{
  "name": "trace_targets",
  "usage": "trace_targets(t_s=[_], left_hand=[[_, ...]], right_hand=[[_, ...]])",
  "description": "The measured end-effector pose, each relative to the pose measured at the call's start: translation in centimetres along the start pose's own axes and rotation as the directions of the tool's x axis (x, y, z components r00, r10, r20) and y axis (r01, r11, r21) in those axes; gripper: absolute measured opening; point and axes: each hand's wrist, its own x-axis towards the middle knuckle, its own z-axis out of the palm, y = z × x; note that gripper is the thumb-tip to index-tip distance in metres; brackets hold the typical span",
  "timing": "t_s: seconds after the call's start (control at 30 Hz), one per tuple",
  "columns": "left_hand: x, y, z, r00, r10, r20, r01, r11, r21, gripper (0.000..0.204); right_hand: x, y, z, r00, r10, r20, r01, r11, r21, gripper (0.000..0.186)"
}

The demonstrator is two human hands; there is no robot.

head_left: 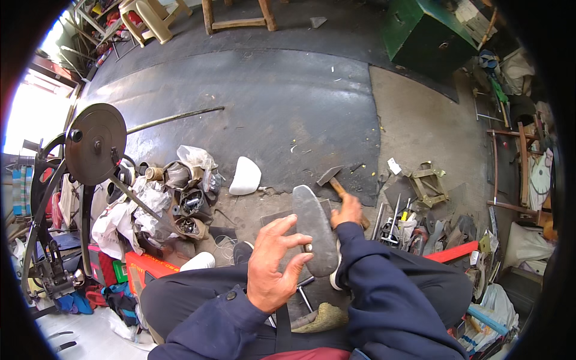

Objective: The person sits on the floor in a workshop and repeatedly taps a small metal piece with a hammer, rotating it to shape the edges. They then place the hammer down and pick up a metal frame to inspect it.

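Note:
My left hand point(277, 270) is raised at the near left edge of a grey sole-shaped piece point(317, 219), fingers curved and spread from the thumb; whether anything tiny sits at the fingertips is unclear. Just right of that piece, my right hand point(347, 211) grips the wooden handle of a hammer point(329, 174), whose metal head points away from me. Below, between my legs, lie a metal T-shaped tool point(303, 296) and a rough tan piece point(329, 318).
A black hand-wheel machine point(96, 144) stands left beside bags of supplies point(189, 204) and a red box point(144, 267). A white piece point(245, 176) lies ahead. Right are metal tools point(402, 234), a metal frame point(429, 183) and clutter. A green cabinet point(420, 33) and stools point(150, 18) are beyond.

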Motion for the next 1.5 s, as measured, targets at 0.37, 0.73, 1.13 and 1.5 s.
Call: trace_targets(t_s=[0.37, 0.73, 1.13, 1.5], left_hand=[[-0.4, -1.3, 1.0, 0.983, -0.177, 0.056, 0.185, 0.962, -0.2, 0.03], [-0.6, -2.0, 1.9, 0.979, -0.198, 0.05, 0.203, 0.915, -0.348, 0.028], [-0.9, -2.9, 2.0, 0.945, -0.239, 0.222, 0.325, 0.75, -0.577, 0.026], [-0.7, -2.1, 1.4, 0.965, -0.211, 0.155, 0.26, 0.85, -0.459, 0.023]], right_hand=[[4.9, 3.6, -1.8, 0.948, 0.195, 0.251, -0.125, 0.955, -0.269, 0.045], [5.8, -0.3, -5.7, 0.879, 0.123, 0.461, -0.204, 0.97, 0.131, 0.023], [-7.7, -13.4, -32.0, 0.941, -0.325, -0.098, 0.275, 0.561, 0.781, 0.025], [-11.8, -13.3, -30.6, 0.74, -0.658, 0.142, 0.559, 0.718, 0.413, 0.029]])
